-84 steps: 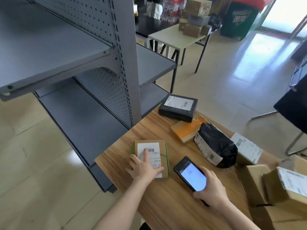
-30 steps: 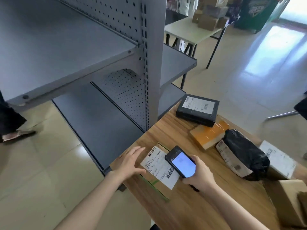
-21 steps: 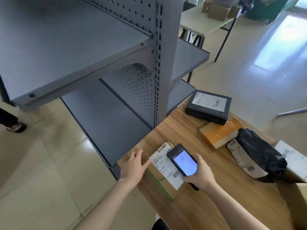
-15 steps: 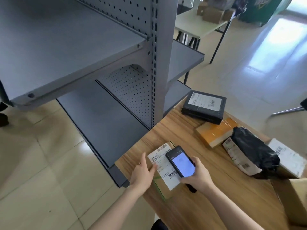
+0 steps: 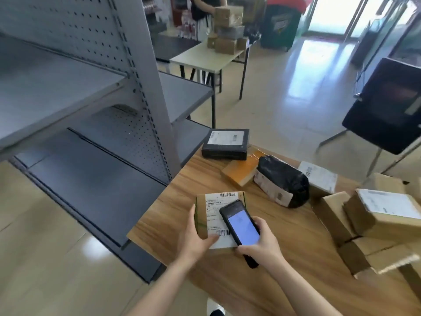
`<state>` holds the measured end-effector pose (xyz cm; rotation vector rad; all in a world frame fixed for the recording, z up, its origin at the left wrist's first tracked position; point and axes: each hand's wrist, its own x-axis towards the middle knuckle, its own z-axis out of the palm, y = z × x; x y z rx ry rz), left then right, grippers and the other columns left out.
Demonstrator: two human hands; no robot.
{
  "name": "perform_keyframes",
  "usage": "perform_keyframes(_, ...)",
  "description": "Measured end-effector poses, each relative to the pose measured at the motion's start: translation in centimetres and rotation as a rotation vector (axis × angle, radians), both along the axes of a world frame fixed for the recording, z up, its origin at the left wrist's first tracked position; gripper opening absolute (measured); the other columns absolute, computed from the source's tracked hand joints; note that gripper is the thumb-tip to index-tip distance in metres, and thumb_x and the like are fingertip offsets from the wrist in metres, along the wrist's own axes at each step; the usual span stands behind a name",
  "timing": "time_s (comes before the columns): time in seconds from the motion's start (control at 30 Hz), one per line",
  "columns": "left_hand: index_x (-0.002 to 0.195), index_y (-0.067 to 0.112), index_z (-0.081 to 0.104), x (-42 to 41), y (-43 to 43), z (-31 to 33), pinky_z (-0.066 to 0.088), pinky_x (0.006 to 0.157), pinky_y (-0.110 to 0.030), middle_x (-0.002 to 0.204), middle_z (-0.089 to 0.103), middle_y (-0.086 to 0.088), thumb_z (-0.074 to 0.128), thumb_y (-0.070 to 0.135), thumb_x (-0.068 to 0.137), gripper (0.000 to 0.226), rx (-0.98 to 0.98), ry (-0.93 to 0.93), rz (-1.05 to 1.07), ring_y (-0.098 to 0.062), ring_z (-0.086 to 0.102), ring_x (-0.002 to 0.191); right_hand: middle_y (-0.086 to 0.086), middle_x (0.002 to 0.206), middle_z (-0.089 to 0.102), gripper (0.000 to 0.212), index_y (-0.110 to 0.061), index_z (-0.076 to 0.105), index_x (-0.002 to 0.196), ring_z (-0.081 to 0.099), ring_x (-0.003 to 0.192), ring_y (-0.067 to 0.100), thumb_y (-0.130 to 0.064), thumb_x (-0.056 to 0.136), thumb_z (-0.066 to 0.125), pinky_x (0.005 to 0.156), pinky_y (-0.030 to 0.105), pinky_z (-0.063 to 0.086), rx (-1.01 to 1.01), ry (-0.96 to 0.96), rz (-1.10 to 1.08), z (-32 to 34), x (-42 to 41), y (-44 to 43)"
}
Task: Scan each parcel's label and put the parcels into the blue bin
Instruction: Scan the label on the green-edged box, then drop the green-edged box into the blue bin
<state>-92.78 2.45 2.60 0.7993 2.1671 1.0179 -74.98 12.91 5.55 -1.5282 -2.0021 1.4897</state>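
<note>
A flat brown parcel [image 5: 202,215] with a white barcode label lies near the left corner of the wooden table [image 5: 284,258]. My left hand [image 5: 194,238] grips the parcel's left edge, thumb on top. My right hand [image 5: 262,244] holds a black phone [image 5: 240,226] with a lit screen just above the label's right side. Other parcels lie further back: a black box [image 5: 225,144], an orange-taped box [image 5: 241,171], a black plastic bag [image 5: 282,181] and a white-labelled box [image 5: 319,176]. No blue bin is in view.
Several cardboard boxes [image 5: 376,226] are stacked at the table's right. A grey metal shelf rack [image 5: 145,92] stands close on the left. A dark chair [image 5: 387,106] is at the far right. A white table [image 5: 209,58] with boxes stands behind, a person beside it.
The parcel has turned square to me and my left hand has closed on its left edge. The phone stays over the label. My view has swung right and up.
</note>
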Motion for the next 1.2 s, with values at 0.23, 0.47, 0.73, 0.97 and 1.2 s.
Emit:
perform_keyframes(0.23, 0.152, 0.036, 0.019, 10.3, 2.5, 4.6, 0.033, 0.114, -0.046, 0.152, 0.035, 0.009, 0.086, 0.039, 0.068, 0.106, 0.202, 0.086, -0.203, -0.013, 0.032, 0.138, -0.015, 0.12, 0.049, 0.097, -0.03, 0.039, 0.134, 0.048, 0.111, 0.007, -0.026, 0.049, 0.087, 0.083, 0.026, 0.047, 0.174, 0.094, -0.278, 3.3, 11.7, -2.6)
perform_keyframes(0.47, 0.149, 0.045, 0.019, 25.3, 4.2, 7.8, 0.031, 0.106, -0.033, 0.151, 0.036, 0.014, 0.083, 0.048, 0.067, 0.104, 0.317, 0.105, -0.509, -0.01, 0.032, 0.136, -0.004, 0.126, 0.048, 0.093, -0.023, 0.039, 0.136, 0.048, 0.116, 0.016, -0.014, 0.055, 0.085, 0.094, 0.04, 0.049, 0.244, 0.141, -0.578, 6.1, 27.3, -6.8)
perform_keyframes(0.73, 0.15, 0.038, 0.022, 45.9, 3.8, 8.4, 0.039, 0.111, -0.044, 0.148, 0.042, 0.012, 0.084, 0.043, 0.066, 0.105, 0.344, 0.036, -0.92, -0.009, 0.037, 0.135, -0.011, 0.115, 0.051, 0.086, -0.028, 0.041, 0.128, 0.052, 0.105, 0.01, -0.012, 0.055, 0.083, 0.083, 0.031, 0.051, 0.3, 0.14, -1.033, 6.0, 45.8, -16.0)
perform_keyframes(0.97, 0.149, 0.042, 0.018, 65.6, 0.2, 7.3, 0.036, 0.111, -0.038, 0.149, 0.038, 0.016, 0.079, 0.051, 0.066, 0.104, 0.333, -0.004, -1.405, -0.007, 0.034, 0.136, -0.009, 0.115, 0.05, 0.086, -0.029, 0.039, 0.128, 0.051, 0.103, 0.011, -0.016, 0.057, 0.086, 0.066, 0.018, 0.044, 0.29, 0.082, -1.483, 4.4, 59.4, -26.4)
perform_keyframes(1.2, 0.152, 0.035, 0.019, 83.9, -6.1, 5.6, 0.033, 0.113, -0.036, 0.152, 0.035, 0.015, 0.077, 0.052, 0.069, 0.102, 0.292, -0.078, -1.767, -0.009, 0.031, 0.139, -0.013, 0.11, 0.053, 0.08, -0.031, 0.043, 0.121, 0.053, 0.101, 0.009, -0.017, 0.054, 0.084, 0.067, 0.022, 0.043, 0.254, 0.004, -1.84, 3.6, 71.6, -35.7)
